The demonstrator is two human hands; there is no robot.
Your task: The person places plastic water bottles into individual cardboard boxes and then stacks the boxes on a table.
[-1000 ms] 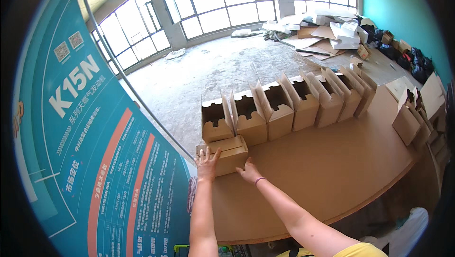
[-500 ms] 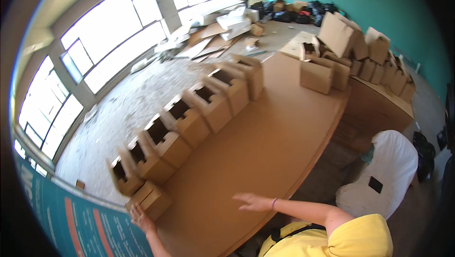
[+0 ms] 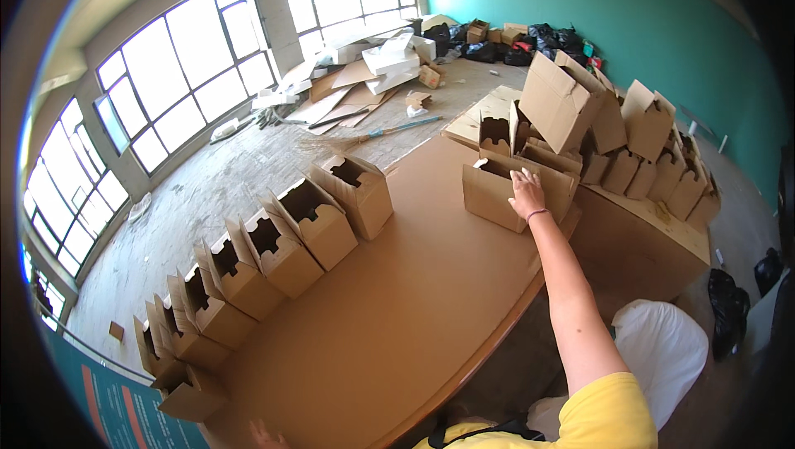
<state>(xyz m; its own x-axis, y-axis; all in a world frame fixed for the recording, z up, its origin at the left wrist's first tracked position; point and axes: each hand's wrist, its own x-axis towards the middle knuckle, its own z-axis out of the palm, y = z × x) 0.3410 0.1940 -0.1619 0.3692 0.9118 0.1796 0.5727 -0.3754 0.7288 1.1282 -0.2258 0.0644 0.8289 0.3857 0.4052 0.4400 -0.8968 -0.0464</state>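
Note:
My right hand (image 3: 527, 193) reaches to the far right of the brown table (image 3: 373, 308). Its fingers hook over the top rim of an open cardboard box (image 3: 498, 201), with the palm against the near side. Blurred at the lower edge is my left hand (image 3: 267, 434), low over the near left part of the table; its fingers are too smeared to read. Along the table's left edge runs a row of open-topped cardboard boxes (image 3: 286, 263), their flaps standing up. At the near end of that row sits another box (image 3: 195, 397), turned differently from the others.
Beyond my right hand, more cardboard boxes (image 3: 654, 168) crowd a lower wooden surface (image 3: 662, 230). A white-covered seat (image 3: 662, 350) stands right of the table, with black bags (image 3: 729, 308) past it. A teal printed panel (image 3: 99, 391) borders the near left. Scrap sheets (image 3: 356, 85) and a broom (image 3: 373, 134) lie behind.
My right hand has moved from above the table's near middle out to the box at far right. My left hand has left the near-end box. The view has swung rightward.

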